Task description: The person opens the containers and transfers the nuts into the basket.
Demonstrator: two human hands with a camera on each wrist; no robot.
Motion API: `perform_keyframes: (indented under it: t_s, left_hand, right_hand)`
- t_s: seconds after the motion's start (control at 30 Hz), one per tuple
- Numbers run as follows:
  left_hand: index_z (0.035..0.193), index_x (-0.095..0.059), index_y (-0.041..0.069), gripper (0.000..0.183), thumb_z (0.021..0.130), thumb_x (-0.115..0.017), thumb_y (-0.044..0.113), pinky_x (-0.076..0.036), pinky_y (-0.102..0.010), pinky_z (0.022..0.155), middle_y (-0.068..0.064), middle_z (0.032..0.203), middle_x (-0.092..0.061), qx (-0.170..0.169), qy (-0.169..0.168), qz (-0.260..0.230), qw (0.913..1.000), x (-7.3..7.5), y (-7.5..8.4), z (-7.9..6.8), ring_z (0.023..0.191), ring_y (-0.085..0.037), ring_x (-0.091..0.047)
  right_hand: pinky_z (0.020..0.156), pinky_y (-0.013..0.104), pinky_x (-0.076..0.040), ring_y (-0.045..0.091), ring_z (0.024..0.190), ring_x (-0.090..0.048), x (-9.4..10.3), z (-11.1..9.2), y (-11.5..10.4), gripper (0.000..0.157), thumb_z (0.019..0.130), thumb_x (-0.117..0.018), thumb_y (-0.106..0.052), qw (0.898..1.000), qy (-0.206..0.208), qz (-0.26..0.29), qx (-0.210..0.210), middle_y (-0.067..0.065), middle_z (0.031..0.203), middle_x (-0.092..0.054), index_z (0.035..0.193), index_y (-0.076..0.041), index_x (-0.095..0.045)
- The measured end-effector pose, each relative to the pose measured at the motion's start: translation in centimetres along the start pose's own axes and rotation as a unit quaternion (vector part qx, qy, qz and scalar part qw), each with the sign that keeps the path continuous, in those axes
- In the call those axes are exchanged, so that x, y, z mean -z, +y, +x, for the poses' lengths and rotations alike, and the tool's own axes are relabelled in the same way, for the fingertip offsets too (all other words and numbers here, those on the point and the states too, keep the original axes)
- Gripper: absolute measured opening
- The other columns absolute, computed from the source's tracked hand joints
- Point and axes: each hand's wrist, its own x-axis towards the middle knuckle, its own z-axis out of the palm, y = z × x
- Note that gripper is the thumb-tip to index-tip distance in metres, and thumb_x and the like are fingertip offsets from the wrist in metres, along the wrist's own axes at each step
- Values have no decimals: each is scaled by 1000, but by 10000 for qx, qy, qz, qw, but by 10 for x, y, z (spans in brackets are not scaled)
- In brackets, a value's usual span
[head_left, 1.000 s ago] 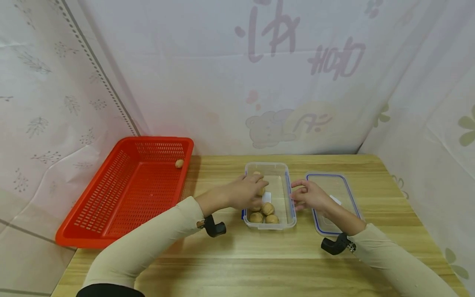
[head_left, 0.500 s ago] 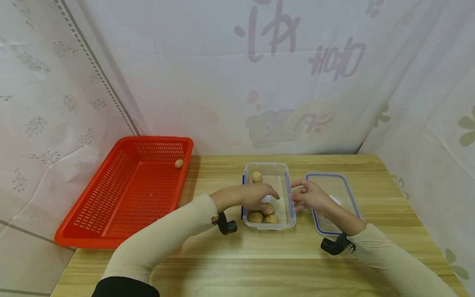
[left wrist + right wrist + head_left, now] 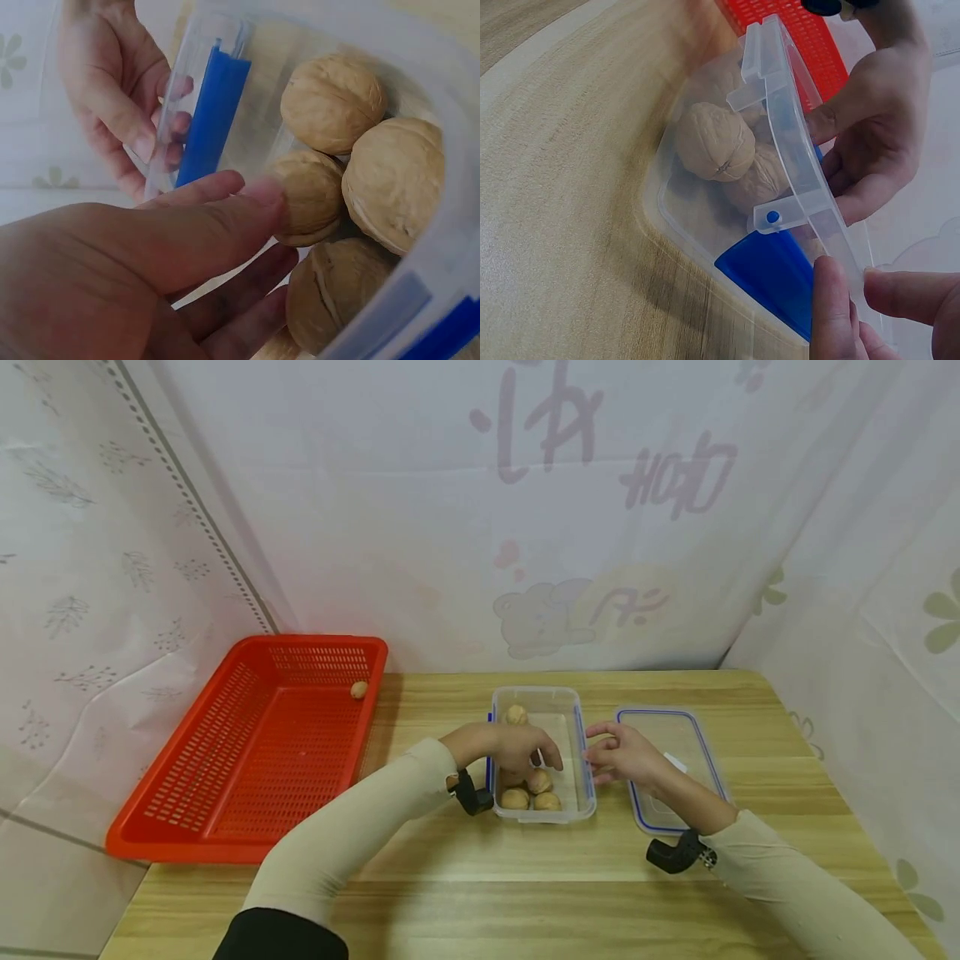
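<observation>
In the head view, a clear plastic food container [image 3: 587, 789] with blue side clips holds several walnuts [image 3: 547, 802]. My left hand [image 3: 525, 750] reaches into it from the left, fingers loosely bent. In the left wrist view, its thumb lies against one small walnut [image 3: 309, 199], and its lower fingers reach beside another walnut [image 3: 341, 289]. My right hand [image 3: 622, 753] holds the container's right side. The right wrist view shows its thumb and fingers on either side of the rim [image 3: 802, 169], near a blue clip [image 3: 769, 281].
A red slotted basket [image 3: 300, 752] stands at the left with one walnut [image 3: 359, 690] at its far right. The container's clear lid [image 3: 667, 727], edged in blue, lies to the right, partly under the right forearm. Printed curtains [image 3: 420, 527] surround the wooden table [image 3: 465, 918].
My left hand has shifted right and toward me inside the container, uncovering a walnut at its far left. The right hand keeps its place at the rim.
</observation>
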Motion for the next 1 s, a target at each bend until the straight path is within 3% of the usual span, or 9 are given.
perform_keyframes:
  t_s: [0.43, 0.77, 1.0]
  left_hand:
    - [129, -68, 5, 40, 90, -75, -2, -49, -26, 98, -9, 128, -64, 91, -286, -53, 9995, 1, -10, 12, 117, -26, -61]
    - [119, -73, 6, 29, 91, -75, 0, -49, -21, 91, -3, 114, -69, 97, -263, 7, 9996, 0, -8, 15, 106, -15, -62]
    - [121, -72, 4, 28, 93, -73, 2, -49, -21, 93, -5, 116, -71, 90, -188, 118, 9997, -1, -7, 13, 108, -14, -62]
  right_hand:
    - [69, 31, -62, 15, 79, -64, -1, 1, 0, 46, 100, -59, 2, 10000, -5, -16, -3, 8, 94, -66, 139, 11, -37]
    - [70, 32, -62, 16, 81, -65, 0, 1, 0, 45, 100, -59, 2, 10000, 32, -13, -48, 11, 98, -66, 139, 10, -38]
    - [70, 32, -62, 16, 81, -65, 1, 0, 1, 46, 100, -60, 1, 10000, 11, 14, -24, 11, 97, -66, 139, 10, -38]
